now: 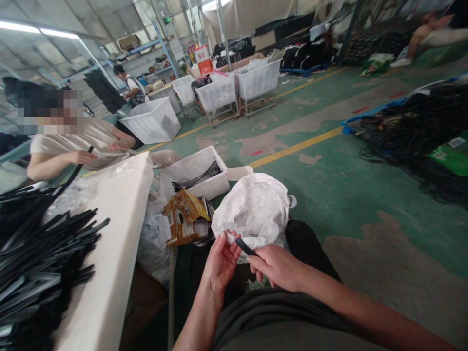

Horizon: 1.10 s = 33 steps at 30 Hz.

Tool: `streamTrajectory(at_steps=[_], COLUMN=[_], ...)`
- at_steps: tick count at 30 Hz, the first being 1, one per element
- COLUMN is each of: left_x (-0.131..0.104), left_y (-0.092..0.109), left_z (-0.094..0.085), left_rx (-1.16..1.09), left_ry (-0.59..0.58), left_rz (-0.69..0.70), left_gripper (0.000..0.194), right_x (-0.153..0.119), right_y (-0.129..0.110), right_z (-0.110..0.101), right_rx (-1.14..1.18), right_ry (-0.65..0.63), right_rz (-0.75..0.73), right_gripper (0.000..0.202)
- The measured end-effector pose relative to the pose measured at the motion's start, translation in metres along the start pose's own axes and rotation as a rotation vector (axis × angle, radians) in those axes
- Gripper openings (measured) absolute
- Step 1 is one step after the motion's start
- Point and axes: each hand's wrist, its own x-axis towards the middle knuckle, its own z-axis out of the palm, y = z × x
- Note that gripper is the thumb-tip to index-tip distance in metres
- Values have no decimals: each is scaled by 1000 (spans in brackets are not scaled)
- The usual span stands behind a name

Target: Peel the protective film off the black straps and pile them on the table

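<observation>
Over my lap, my right hand (272,263) is closed around one end of a short black strip (245,246). The strip's other end points up and left to my left hand (223,258), whose fingers pinch a small clear plastic piece (230,236) at the strip's tip. Whether that piece is fitted over the strip or only touches it, I cannot tell. Just beyond both hands sits an open white sack (261,200) with pale, clear plastic pieces inside. To the left, a heap of similar black strips (44,263) lies on a white-topped table.
The white table (113,234) runs along my left side. Past it, a person (78,146) handles a black strip. A brown printed bag (186,217) and a white bin (201,180) with black strips stand ahead. At right, black cords (431,126) lie piled on a blue pallet.
</observation>
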Motion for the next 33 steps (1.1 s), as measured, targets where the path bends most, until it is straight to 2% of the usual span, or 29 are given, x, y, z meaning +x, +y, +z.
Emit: streamTrajectory(at_steps=[11, 19, 23, 25, 27, 29, 31, 33], left_x=[2, -1, -3, -3, -3, -7, -17, -32], left_y=[-4, -20, -37, -37, -24, 1, 31, 52], left_z=[6, -2, -5, -9, -15, -24, -36, -49], left_rx=[1, 106, 179, 181, 132, 35, -55, -98], left_ry=[7, -125, -199, -177, -92, 27, 132, 207], left_rz=[13, 20, 93, 143, 235, 387, 565, 710], left_gripper=[13, 32, 34, 34, 30, 29, 32, 34], right_x=[4, 7, 13, 11, 5, -3, -11, -12], right_y=[2, 13, 16, 14, 10, 2, -8, -17], right_z=[5, 3, 6, 4, -2, -10, -18, -19], right_rx=[-78, 44, 88, 69, 6, -86, -170, -225], right_ry=[25, -11, -68, -73, -40, 0, 6, -14], right_rz=[16, 44, 78, 49, -23, -75, -78, -82], right_gripper=[35, 40, 40, 37, 30, 22, 23, 30])
